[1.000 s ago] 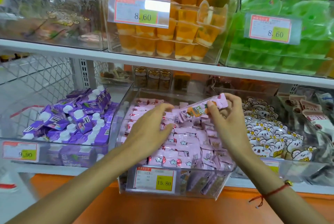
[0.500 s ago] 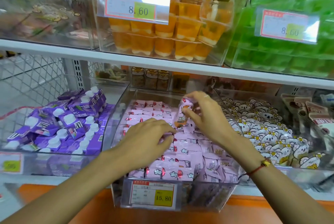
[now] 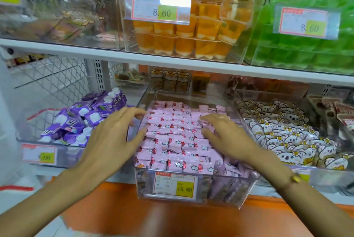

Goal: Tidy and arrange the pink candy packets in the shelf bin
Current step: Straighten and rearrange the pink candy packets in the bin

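Hands over the clear shelf bin point(image 3: 195, 197), both held loose and carrying nothing. My left hand point(image 3: 113, 137) is at the bin's left wall, fingers spread and nearly straight; the fingertips reach the left edge of the pink candy packets point(image 3: 178, 141), and motion blur prevents me from confirming contact. My right hand point(image 3: 226, 135) lies palm-down over the right part of the packets, fingers extended toward the left and slightly bent, resting on or just above the top layer; no packet is pinched. A gold-coloured bracelet point(image 3: 296, 177) is on my right wrist.

Packet location: inside the clear bin on the lower shelf, between the two hands. They lie flat in overlapping rows that fill the bin from the front wall to the rear. At the front right corner several packets stand tilted on edge behind the front wall. A price label point(image 3: 175, 184) reading 15.80 is fixed to the front wall.

Adjacent items: purple packs point(image 3: 76, 122) with white caps in the bin just to the left; koala-print packets point(image 3: 287, 137) in the bin just to the right. On the upper shelf, orange jelly cups point(image 3: 191, 34) sit directly above the pink bin, green jelly cups point(image 3: 306, 7) to their right.
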`<state>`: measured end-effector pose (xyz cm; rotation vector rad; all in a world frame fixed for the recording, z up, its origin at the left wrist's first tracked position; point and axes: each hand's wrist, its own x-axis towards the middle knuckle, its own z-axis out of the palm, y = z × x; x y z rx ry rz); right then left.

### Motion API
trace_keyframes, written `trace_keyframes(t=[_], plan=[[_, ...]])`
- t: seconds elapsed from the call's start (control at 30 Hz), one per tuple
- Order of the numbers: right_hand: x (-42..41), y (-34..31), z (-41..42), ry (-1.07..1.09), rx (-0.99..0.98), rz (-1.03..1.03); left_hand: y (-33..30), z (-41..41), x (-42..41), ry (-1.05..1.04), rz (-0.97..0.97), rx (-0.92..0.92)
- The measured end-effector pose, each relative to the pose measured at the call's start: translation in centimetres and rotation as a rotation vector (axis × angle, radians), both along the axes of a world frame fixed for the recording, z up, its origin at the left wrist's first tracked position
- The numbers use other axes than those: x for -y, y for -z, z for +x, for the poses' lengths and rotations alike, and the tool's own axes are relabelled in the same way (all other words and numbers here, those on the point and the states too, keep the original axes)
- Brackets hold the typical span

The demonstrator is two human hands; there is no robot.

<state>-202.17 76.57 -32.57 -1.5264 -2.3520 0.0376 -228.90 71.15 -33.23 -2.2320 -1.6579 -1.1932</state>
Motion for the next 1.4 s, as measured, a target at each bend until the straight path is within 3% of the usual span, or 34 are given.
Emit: trace_keyframes(t=[0.1, 0.27, 0.5, 0.63, 0.77, 0.83, 0.93, 1.03, 1.17, 1.27, 1.4], plan=[[4.6, 0.2, 2.2, -0.047, -0.050, 0.100, 1.1, -0.3, 0.2, -0.037, -0.150, 0.123], [7.9, 1.6, 2.6, -0.072, 0.281, 0.078, 2.2, 0.4, 0.7, -0.004, -0.355, 0.196], [8.4, 2.2, 2.2, -0.077, 0.214, 0.151, 1.0, 0.2, 0.8, 0.035, -0.411, 0.155], [7.7, 1.5, 2.1, -0.094, 0.208, 0.117, 0.6, 0.3, 0.9, -0.005, -0.434, 0.075], [6.0, -0.4, 2.2, -0.118, -0.004, -0.033, -1.1, 2.1, 0.2, 0.039, -0.101, -0.019], [4.1, -1.4, 1.8, -0.113, -0.060, -0.034, -2.0, 4.2, -1.5, 0.142, -0.063, -0.064], [0.4, -2.5, 0.7, -0.059, 0.008, -0.031, -1.9, 7.6, -5.2, 0.233, -0.236, -0.173], [-2.5, -1.9, -0.3, -0.047, 0.173, -0.156, -0.7, 8.9, -8.6, 0.239, -0.440, -0.332], [-4.3, -1.4, -0.3, -0.055, 0.285, -0.264, -0.5, 8.4, -10.6, 0.268, -0.536, -0.395], [-5.6, -2.4, -0.1, -0.070, 0.222, -0.330, -0.6, 8.2, -10.5, 0.298, -0.555, -0.424], [-7.6, -2.7, -0.9, 0.060, 0.087, -0.173, 0.0, 7.9, -8.9, 0.265, -0.475, -0.463]])
